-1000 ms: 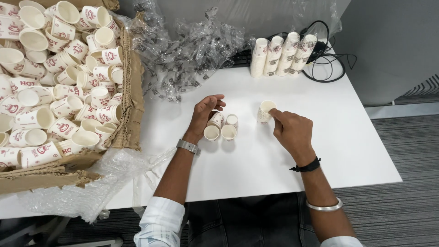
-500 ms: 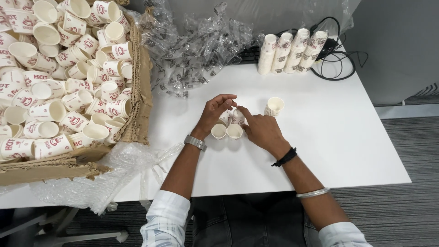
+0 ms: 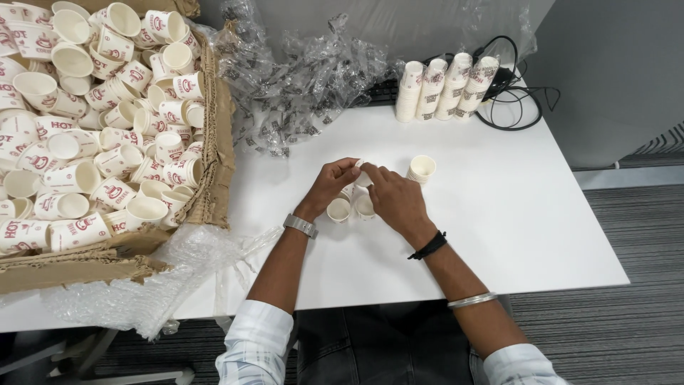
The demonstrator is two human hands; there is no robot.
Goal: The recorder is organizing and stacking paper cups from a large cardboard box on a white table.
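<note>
Two hands at paper cups on white table [image 3: 499,214].
Left hand [image 3: 331,187] and right hand [image 3: 395,198] pinching lying cup stacks [image 3: 353,207]; lone cup [image 3: 421,169] just beside.

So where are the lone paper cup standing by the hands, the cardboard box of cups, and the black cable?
Lone white paper cup [image 3: 422,168], head view, on its open rim.
Brown cardboard box [image 3: 216,153], head view, on its right wall.
Black cable [image 3: 529,102], head view, on the coiled loop.

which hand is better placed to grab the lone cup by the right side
Right, probably. The right hand lies just beside the lone cup; the left hand is farther off, across the lying cups.
</note>
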